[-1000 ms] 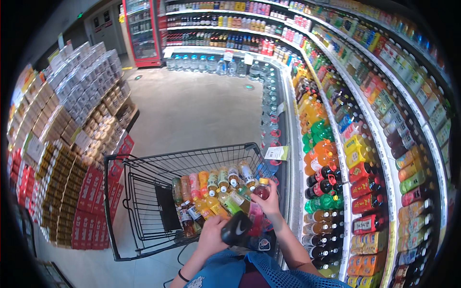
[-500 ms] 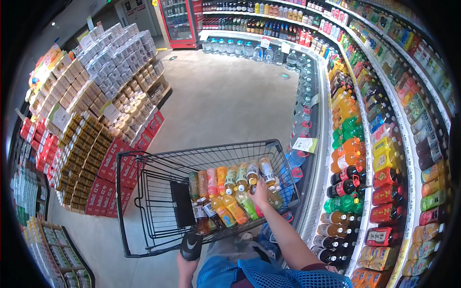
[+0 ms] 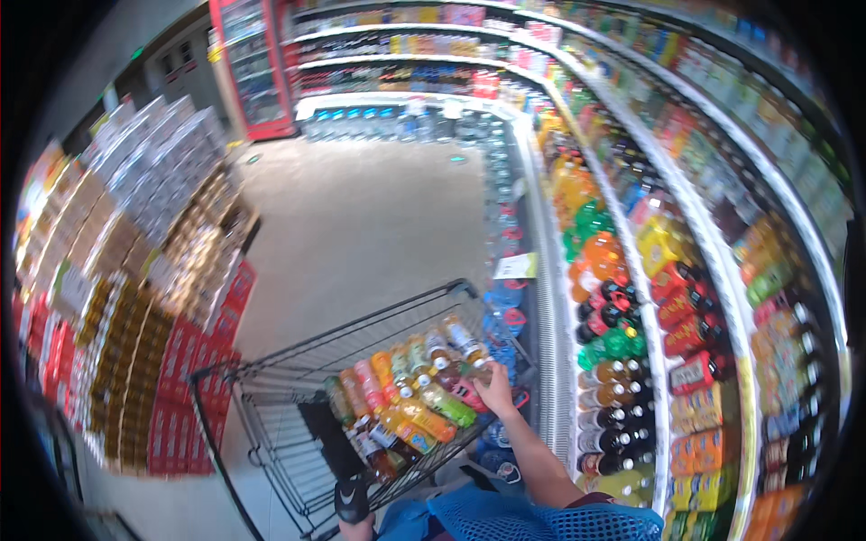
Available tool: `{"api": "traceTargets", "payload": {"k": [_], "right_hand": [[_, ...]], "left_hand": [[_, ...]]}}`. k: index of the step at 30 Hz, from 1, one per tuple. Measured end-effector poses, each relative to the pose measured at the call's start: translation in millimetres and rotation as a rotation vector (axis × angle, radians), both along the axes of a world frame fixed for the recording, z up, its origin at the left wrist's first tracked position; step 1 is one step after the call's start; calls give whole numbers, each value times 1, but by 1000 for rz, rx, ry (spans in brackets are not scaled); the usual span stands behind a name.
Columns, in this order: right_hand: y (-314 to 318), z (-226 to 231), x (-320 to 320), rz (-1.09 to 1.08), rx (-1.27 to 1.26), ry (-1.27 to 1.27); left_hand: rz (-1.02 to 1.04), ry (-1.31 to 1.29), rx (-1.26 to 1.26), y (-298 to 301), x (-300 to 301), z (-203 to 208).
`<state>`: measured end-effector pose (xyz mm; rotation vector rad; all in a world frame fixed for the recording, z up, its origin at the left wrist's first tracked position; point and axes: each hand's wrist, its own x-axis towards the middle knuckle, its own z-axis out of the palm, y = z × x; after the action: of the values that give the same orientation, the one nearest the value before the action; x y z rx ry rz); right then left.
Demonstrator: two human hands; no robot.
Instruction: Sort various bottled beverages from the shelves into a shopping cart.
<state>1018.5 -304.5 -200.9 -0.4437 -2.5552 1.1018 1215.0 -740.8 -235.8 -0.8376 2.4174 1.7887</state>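
Note:
A black wire shopping cart [image 3: 271,451] stands in front of me, tilted in view, with rows of drink bottles lying in it. My right hand [image 3: 494,391] reaches into its right end, fingers bent around a bottle among the others. Next to the fingers lies a bottle with a pink label [image 3: 465,393]; a green bottle [image 3: 446,406] and orange bottles [image 3: 427,418] lie left of it. My left hand [image 3: 355,528] is at the lower edge beside the cart's near side, directly below a black rounded object [image 3: 352,499]. Its fingers are hidden.
Shelves of bottles [image 3: 613,343] curve along the right, with large water bottles [image 3: 505,298] on the floor before them. A stacked display of cans and red cartons [image 3: 185,397] stands left. A red-framed cooler [image 3: 253,72] is at the back; grey floor [image 3: 361,216] lies between.
The view has swung, so the cart and shelves sit lower and further left. My right hand has moved from a dark-capped bottle toward the cart's right end, beside the pink label.

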Motion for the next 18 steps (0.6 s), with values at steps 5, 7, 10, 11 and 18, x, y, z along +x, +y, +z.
{"api": "traceTargets", "payload": {"k": [5, 7, 10, 11, 18], "right_hand": [[48, 29, 61, -334, -219, 63], [73, 59, 84, -458, -78, 118], [136, 103, 134, -624, 209, 312], [151, 129, 149, -715, 276, 289], [262, 311, 225, -1207, 877, 337]], "left_hand": [[-335, -69, 66, 0, -68, -32], [-439, -102, 61, -5, -81, -33], [-567, -148, 45, -7, -93, -25], [-583, -165, 32, -11, -93, -21], [-631, -244, -61, -34, -94, 22]]}}
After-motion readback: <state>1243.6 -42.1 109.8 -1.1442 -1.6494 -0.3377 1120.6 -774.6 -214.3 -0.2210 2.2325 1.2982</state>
